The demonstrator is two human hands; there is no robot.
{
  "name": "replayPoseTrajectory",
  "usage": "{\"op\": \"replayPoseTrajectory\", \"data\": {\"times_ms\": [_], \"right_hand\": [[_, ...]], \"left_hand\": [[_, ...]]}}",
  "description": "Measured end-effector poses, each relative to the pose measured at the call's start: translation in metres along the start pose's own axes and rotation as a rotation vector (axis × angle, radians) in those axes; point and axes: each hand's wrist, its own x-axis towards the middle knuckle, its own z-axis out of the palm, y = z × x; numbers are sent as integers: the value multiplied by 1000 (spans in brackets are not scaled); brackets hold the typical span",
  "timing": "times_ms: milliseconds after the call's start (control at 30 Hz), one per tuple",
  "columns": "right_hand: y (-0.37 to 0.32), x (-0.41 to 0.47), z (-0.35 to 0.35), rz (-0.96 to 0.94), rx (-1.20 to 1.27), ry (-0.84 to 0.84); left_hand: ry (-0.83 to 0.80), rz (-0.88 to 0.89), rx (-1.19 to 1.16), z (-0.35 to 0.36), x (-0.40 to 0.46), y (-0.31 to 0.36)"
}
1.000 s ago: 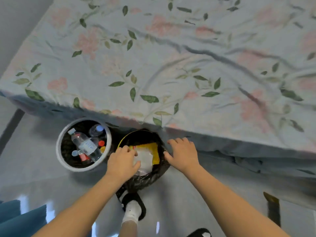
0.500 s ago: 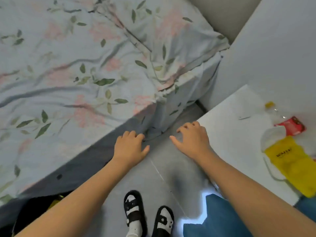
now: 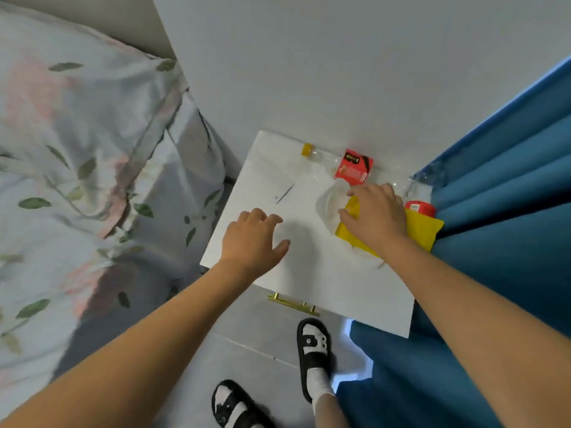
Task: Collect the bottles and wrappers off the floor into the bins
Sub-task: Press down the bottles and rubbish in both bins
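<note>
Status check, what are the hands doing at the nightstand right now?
Right hand down on yellow wrapper and clear plastic, grip unclear. Left hand open, empty, over white nightstand top. Yellow-capped bottle uncollected; blue curtain crowds the right.

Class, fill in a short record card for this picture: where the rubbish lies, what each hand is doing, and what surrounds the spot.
surface: white nightstand top
rubbish: yellow wrapper; clear plastic wrapper; red packet; yellow-capped bottle; red-capped bottle
right hand: resting on the yellow and clear wrappers; grip not clear
left hand: open, empty, above the nightstand
left of nightstand: floral bed
right of nightstand: blue curtain
bins: not in view
</note>
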Motion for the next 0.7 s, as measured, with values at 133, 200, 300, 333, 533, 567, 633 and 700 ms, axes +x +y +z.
{"op": "replayPoseTrajectory", "data": {"times_ms": [133, 200, 300, 333, 533, 567, 633, 700], "right_hand": [[33, 36, 9, 16, 43, 48], [44, 56, 11, 1, 96, 63], [47, 89, 12, -48, 141, 22], [46, 97, 13, -45, 134, 13], [38, 120, 31, 5, 21, 11], [39, 120, 34, -15, 5, 20], [43, 121, 38, -56, -15, 41], [47, 121, 38, -89, -2, 67]], "left_hand": [[42, -85, -129, 4, 53, 32], [51, -98, -110, 0, 80, 42], [21, -129, -85, -14, 123, 46], [8, -161, -123, -19, 136, 47], [-123, -432, -558, -17, 184, 54], [-141, -436, -586, -11, 185, 57], [-173, -436, -590, -3, 185, 64], [-193, -446, -571, 2, 183, 70]]}}
